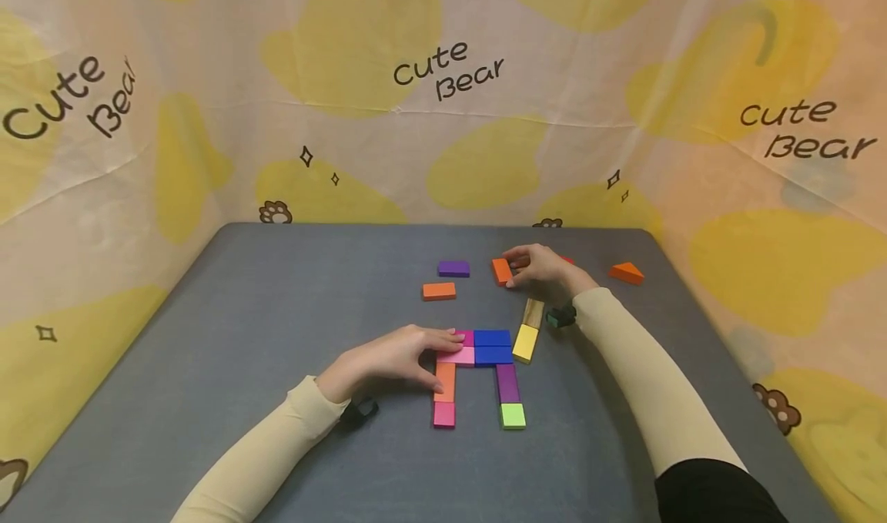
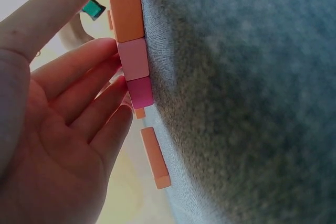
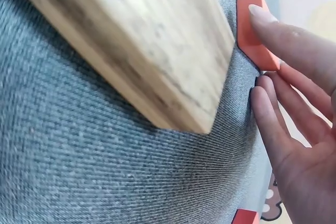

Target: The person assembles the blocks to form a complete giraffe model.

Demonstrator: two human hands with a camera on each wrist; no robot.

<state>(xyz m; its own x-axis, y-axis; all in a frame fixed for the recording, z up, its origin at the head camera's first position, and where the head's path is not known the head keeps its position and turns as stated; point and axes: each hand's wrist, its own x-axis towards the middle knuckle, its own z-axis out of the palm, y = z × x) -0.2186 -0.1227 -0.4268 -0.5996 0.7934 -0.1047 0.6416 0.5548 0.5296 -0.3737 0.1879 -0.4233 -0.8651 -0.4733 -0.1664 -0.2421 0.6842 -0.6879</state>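
Observation:
My left hand lies over the left side of a flat block figure, fingers extended onto the light pink block and the dark pink block. Its thumb touches the upright orange block. Two blue blocks adjoin the pink ones. Below them run a purple block and a green block; a magenta block ends the left leg. Farther back, my right hand pinches another orange block between thumb and fingers, at table level.
A yellow block and a bare wooden block lie end to end, slanting beside the blue ones. Toward the back are a purple block, an orange block and an orange triangle. A red piece shows behind the right hand.

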